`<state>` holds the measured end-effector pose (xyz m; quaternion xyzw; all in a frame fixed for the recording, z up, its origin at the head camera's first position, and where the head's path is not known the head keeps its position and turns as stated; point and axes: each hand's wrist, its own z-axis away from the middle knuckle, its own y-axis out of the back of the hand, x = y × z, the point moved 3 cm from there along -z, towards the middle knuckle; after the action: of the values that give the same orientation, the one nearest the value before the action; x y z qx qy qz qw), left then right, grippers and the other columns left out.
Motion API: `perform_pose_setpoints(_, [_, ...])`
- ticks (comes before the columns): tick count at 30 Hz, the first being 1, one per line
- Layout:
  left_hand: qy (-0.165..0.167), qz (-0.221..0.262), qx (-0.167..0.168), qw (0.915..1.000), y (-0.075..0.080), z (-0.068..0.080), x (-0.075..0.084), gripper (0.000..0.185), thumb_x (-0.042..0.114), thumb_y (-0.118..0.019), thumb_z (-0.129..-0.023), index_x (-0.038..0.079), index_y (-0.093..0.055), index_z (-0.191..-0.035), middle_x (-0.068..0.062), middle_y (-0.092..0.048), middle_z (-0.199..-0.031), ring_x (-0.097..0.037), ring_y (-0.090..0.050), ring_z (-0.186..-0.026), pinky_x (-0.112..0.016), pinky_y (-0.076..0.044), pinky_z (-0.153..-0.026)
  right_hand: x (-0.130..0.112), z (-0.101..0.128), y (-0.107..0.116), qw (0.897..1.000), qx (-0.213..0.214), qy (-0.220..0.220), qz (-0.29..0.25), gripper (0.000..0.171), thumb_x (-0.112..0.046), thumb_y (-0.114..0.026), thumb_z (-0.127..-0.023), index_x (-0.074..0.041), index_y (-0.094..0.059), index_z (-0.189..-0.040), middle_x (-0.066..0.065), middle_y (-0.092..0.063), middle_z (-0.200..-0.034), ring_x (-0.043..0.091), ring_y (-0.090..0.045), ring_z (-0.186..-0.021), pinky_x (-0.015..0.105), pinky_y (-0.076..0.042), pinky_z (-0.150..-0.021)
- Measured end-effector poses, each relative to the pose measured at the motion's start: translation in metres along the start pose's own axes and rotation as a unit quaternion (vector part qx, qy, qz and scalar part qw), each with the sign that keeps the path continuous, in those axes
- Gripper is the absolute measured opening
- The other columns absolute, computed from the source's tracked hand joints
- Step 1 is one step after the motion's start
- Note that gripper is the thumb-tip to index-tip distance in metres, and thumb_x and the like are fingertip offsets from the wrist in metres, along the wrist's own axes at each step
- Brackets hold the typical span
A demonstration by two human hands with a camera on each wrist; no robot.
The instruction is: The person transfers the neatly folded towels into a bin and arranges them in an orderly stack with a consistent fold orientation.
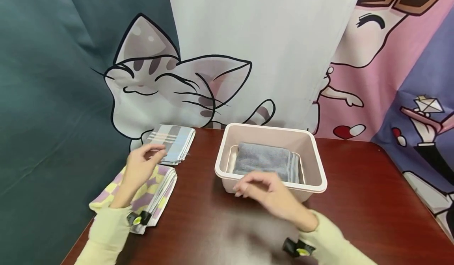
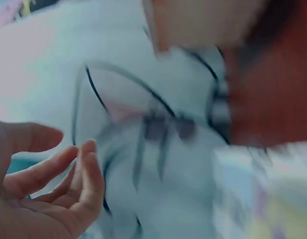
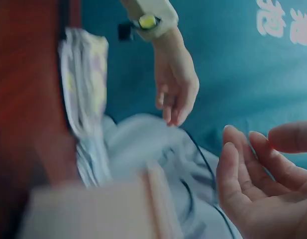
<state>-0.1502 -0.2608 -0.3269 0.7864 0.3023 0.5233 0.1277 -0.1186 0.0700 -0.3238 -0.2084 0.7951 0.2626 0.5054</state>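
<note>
My left hand (image 1: pixel 141 166) is raised near the checkered towel (image 1: pixel 149 194), my right hand (image 1: pixel 272 196) by the bin (image 1: pixel 269 128); both are empty, fingers loosely bent. The grey towel (image 1: pixel 262 158) lies folded inside. Supporting towels underneath should keep folds neat.

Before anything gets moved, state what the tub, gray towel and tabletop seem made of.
Tub: probably plastic with a smooth satin finish, judging by its rounded, molded-looking corners. Gray towel: likely cotton terry or microfiber, as its surface looks soft and fuzzy. Tabletop: glossy reddish-brown, reflecting light; wood or laminate, unclear which.
</note>
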Motion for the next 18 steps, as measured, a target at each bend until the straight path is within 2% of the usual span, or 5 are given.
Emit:
perform_pose_setpoints(3, [0.037,-0.107,-0.010,0.9936,0.024,0.013,-0.034,0.023,0.019,-0.061,-0.088,0.006,-0.066,-0.107,-0.012,-0.069,-0.093,-0.013,-0.062,-0.082,-0.020,-0.045,-0.067,0.020,-0.005,-0.030,0.999,-0.023,-0.022,-0.039,0.016,-0.005,-0.052,-0.092,0.002,-0.065,-0.098,0.014,-0.067,-0.093,0.024,-0.065,-0.084,0.037,-0.053,-0.073])
perform_pose_setpoints(6, [0.068,-0.160,-0.030,0.9843,0.045,0.021,-0.066,0.029,0.020,-0.058,-0.090,0.002,-0.061,-0.112,-0.015,-0.067,-0.097,-0.027,-0.061,-0.088,-0.025,-0.044,-0.069,0.041,-0.012,-0.052,0.992,-0.019,-0.089,-0.084,0.018,-0.008,-0.054,-0.092,0.004,-0.065,-0.100,0.019,-0.066,-0.094,0.022,-0.065,-0.083,0.037,-0.053,-0.073])
perform_pose_setpoints(9, [0.087,-0.173,-0.058,0.9794,0.065,0.029,-0.096,0.038,0.024,-0.056,-0.091,-0.002,-0.055,-0.119,-0.021,-0.063,-0.104,-0.034,-0.059,-0.094,-0.030,-0.044,-0.072,0.060,-0.022,-0.074,0.981,0.000,-0.148,-0.125,0.020,-0.007,-0.054,-0.091,0.007,-0.065,-0.101,0.020,-0.067,-0.096,0.024,-0.065,-0.085,0.039,-0.053,-0.073])
perform_pose_setpoints(13, [0.118,-0.176,-0.099,0.9722,0.083,0.041,-0.124,0.051,0.028,-0.053,-0.093,-0.008,-0.044,-0.128,-0.030,-0.053,-0.117,-0.043,-0.052,-0.106,-0.048,-0.044,-0.081,0.080,-0.034,-0.107,0.961,0.028,-0.202,-0.187,0.022,-0.004,-0.055,-0.086,0.006,-0.065,-0.103,0.015,-0.067,-0.099,0.029,-0.064,-0.091,0.042,-0.053,-0.074])
perform_pose_setpoints(18, [0.182,-0.180,-0.177,0.9506,0.087,0.051,-0.147,0.067,0.036,-0.045,-0.095,-0.014,-0.027,-0.135,-0.039,-0.036,-0.129,-0.052,-0.038,-0.115,-0.060,-0.034,-0.089,0.103,-0.050,-0.138,0.930,0.062,-0.257,-0.258,0.031,-0.005,-0.056,-0.085,0.006,-0.056,-0.114,0.011,-0.060,-0.103,0.024,-0.061,-0.091,0.042,-0.051,-0.080])
